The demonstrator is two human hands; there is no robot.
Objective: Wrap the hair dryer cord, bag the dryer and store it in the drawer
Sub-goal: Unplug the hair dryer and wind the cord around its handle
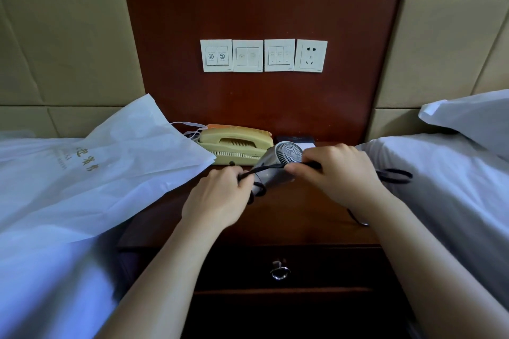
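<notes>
The hair dryer point(275, 165) is being held over the worktop point(289, 217), just near of the telephone point(234, 143). Its cord point(261, 170) is being gripped by the curled fingers of the left hand point(217, 198) and is being pinched beside the grille by the fingers of the right hand point(338, 173). The white bag point(110, 168) is lying on the left bed. The drawer point(330, 267) is sitting closed, nearest.

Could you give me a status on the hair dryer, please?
Left hand, right hand pinch black cord across silver hair dryer. White drawstring bag on left bed, dark wooden drawer shut. Cream telephone behind, not obstructing.
</notes>
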